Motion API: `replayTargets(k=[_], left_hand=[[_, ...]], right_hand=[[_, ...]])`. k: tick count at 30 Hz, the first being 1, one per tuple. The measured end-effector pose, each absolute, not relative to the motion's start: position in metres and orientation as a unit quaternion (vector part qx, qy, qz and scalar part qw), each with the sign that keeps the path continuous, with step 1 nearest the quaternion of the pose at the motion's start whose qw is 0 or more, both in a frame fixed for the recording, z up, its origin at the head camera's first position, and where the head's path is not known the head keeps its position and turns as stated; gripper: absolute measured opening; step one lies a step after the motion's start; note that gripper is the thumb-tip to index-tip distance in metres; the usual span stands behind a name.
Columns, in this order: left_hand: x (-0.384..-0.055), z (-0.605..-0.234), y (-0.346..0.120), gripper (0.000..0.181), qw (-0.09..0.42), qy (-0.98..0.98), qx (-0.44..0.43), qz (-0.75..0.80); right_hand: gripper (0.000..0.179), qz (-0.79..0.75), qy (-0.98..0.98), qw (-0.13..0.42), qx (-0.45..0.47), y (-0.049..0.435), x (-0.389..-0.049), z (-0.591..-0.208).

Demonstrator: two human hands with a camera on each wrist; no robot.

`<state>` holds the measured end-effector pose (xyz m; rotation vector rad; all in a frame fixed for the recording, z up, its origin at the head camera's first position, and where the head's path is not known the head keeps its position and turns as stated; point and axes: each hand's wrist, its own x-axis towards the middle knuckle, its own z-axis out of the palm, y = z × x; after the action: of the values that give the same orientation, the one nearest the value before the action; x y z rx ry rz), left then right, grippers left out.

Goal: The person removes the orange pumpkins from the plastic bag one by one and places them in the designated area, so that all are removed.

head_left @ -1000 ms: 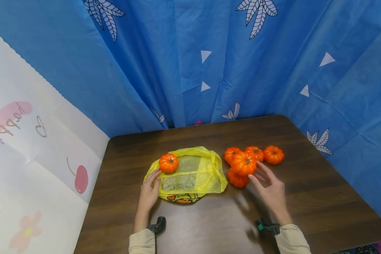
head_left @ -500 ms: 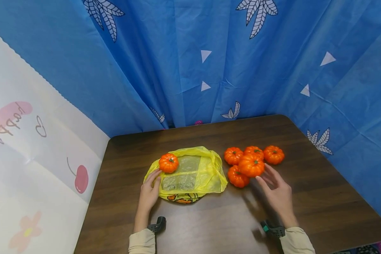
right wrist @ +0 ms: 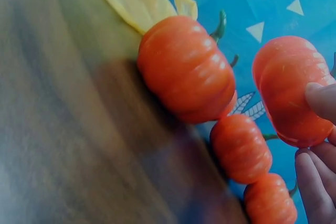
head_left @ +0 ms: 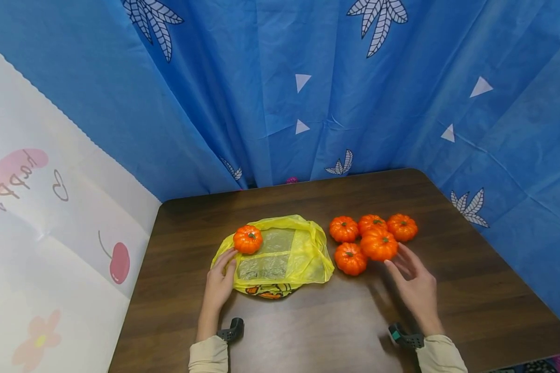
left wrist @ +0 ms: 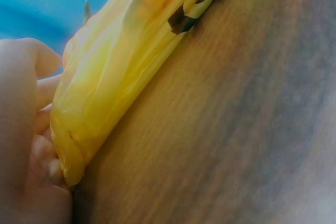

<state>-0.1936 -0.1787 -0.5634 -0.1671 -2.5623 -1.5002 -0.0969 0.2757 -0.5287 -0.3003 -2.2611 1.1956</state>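
Observation:
In the head view, an orange toy pumpkin (head_left: 248, 239) sits on the left part of a yellow plastic bag (head_left: 303, 254). My left hand (head_left: 220, 282) rests at the bag's left edge, its fingertips close by this pumpkin; the left wrist view has the fingers loosely bent against the yellow plastic (left wrist: 100, 82). Another toy pumpkin (head_left: 379, 245) is pinched between the thumb and fingers of my right hand (head_left: 415, 285). The right wrist view shows that held pumpkin (right wrist: 289, 93) raised above the tabletop, apart from the pumpkins standing behind it.
Several more pumpkins stand right of the bag: one in front (head_left: 350, 259), one behind it (head_left: 343, 229), one at the back (head_left: 372, 224) and one at the right (head_left: 402, 227). Beneath everything is a dark wooden table (head_left: 308, 331). A blue curtain (head_left: 280, 93) hangs behind, a white printed sheet (head_left: 74, 207) at left.
My right hand has moved to the right with its pumpkin, from over the cluster toward the cluster's right front. The left hand, the bag and the pumpkin on it have stayed put.

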Motion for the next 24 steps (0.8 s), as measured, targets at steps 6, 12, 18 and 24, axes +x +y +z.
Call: replayTargets(k=[6, 12, 18, 24], left_hand=[[-0.193, -0.563, -0.179, 0.035, 0.075, -0.858, -0.053, -0.506], [-0.193, -0.562, -0.180, 0.036, 0.071, -0.860, -0.054, -0.503], [-0.194, -0.561, -0.180, 0.036, 0.072, -0.859, -0.054, -0.505], [-0.194, -0.562, -0.180, 0.035, 0.076, -0.858, -0.057, -0.505]], right_hand=[[0.061, 0.431, -0.855, 0.257, -0.132, 0.280, -0.094, -0.535], [0.063, 0.416, -0.866, 0.238, -0.143, 0.283, -0.091, -0.539], [0.063, 0.417, -0.868, 0.231, -0.140, 0.286, -0.090, -0.542], [0.060, 0.409, -0.873, 0.229, -0.139, 0.289, -0.090, -0.549]])
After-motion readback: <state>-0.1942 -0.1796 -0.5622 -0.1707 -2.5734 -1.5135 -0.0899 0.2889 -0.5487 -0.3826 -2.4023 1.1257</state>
